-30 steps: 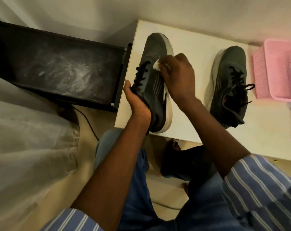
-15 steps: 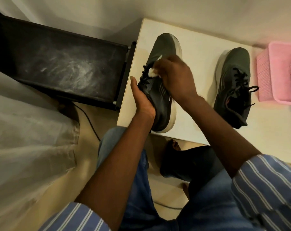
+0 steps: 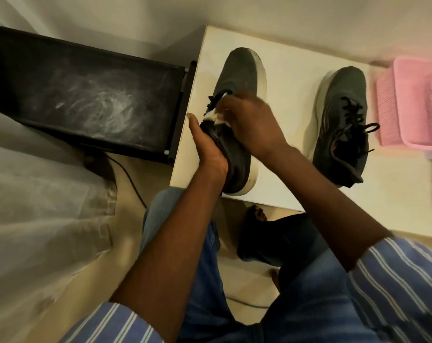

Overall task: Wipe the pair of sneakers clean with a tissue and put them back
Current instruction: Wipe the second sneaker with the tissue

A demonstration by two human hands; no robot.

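Note:
Two dark grey sneakers with white soles lie on a white table (image 3: 284, 70). My left hand (image 3: 208, 149) grips the heel end of the left sneaker (image 3: 239, 73), which is tipped onto its side near the table's left edge. My right hand (image 3: 252, 122) holds a crumpled white tissue (image 3: 216, 117) and presses it against the sneaker's laced area. Most of the tissue is hidden under my fingers. The right sneaker (image 3: 341, 120) sits apart on the table, laces loose, untouched.
A pink plastic basket (image 3: 405, 105) stands at the table's right end. A dusty black box (image 3: 86, 105) sits left of the table, with a cable on the floor. A white cloth (image 3: 36, 194) lies at the left. My knees and a bare foot are below the table edge.
My right hand has slid the tissue from the sneaker's toe side down toward the laces and tongue, nearer my left hand. The left hand keeps its grip on the heel.

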